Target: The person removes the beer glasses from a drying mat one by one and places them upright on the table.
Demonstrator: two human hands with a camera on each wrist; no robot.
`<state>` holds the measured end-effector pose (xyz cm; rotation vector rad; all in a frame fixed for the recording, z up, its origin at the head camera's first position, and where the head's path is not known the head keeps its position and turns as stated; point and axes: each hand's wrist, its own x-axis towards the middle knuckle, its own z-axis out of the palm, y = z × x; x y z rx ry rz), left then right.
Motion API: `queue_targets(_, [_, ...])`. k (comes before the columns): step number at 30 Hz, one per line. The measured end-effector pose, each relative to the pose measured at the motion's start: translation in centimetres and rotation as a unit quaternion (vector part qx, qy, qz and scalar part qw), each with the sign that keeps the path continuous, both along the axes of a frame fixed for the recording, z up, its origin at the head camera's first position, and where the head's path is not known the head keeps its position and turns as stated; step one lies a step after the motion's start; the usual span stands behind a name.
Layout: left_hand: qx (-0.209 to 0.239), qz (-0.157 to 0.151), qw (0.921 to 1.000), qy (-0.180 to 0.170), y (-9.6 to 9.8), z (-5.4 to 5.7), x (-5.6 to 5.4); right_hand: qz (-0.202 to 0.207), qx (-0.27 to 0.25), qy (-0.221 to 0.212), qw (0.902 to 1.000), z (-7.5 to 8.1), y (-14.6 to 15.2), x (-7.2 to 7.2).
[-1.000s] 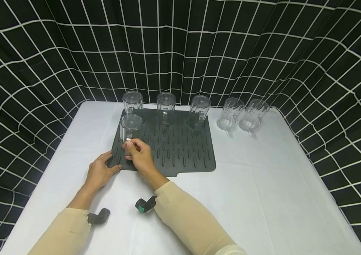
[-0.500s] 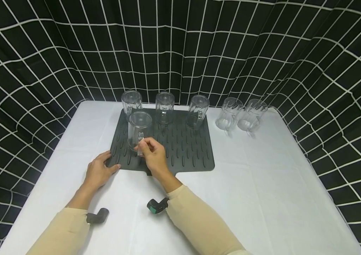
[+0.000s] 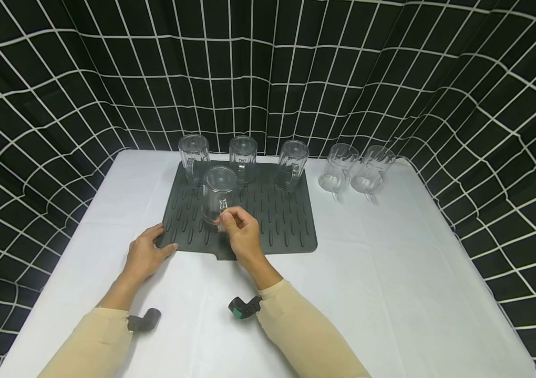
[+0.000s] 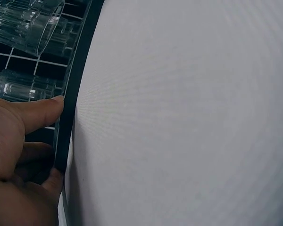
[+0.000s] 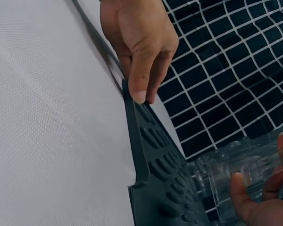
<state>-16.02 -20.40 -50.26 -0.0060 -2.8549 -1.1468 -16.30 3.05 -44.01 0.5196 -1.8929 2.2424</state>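
Observation:
My right hand [image 3: 244, 233] pinches the handle of a clear glass mug [image 3: 219, 191], which is upside down over the front-left part of a dark ribbed drying mat [image 3: 287, 231]. The right wrist view shows thumb and fingertips at that mug [image 5: 221, 181]; I cannot tell whether its rim touches the mat. My left hand [image 3: 145, 254] rests on the mat's front-left corner, fingers along the left side, thumb at the front edge. Three more glass mugs stand inverted along the mat's back edge: left [image 3: 194, 157], middle [image 3: 243, 157] and right [image 3: 291, 163].
Two upright glass mugs, one nearer the mat [image 3: 338, 168] and one farther right [image 3: 373, 169], stand on the white tablecloth [image 3: 391, 273]. A black curtain with a white grid [image 3: 268, 68] encloses the table's back and sides.
My right hand has carried the inverted mug to the right, from the mat's left side toward its middle. The left hand stays at the mat corner.

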Motion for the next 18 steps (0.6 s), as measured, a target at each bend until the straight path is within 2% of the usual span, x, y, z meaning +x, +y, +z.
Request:
queue_targets(6, [-0.006,-0.001,0.9998,-0.017,0.1,0.6,-0.1,-0.004,0.009,0.005,0.9999,0.0,0.7,0.5])
queue_targets(12, [-0.003,0.007,0.9992,-0.038,0.5,1.7,-0.1,-0.017,0.015,0.023,0.9995,0.4,1.4,1.2])
queue_targets(15, [-0.003,0.017,0.9996,-0.023,1.0,2.4,-0.2,-0.027,0.027,0.029,0.9988,0.4,1.7,1.5])
queue_targets(18, [0.002,0.02,0.9998,0.006,1.6,3.2,-0.4,-0.035,0.028,0.031,0.9985,-0.5,2.0,1.2])
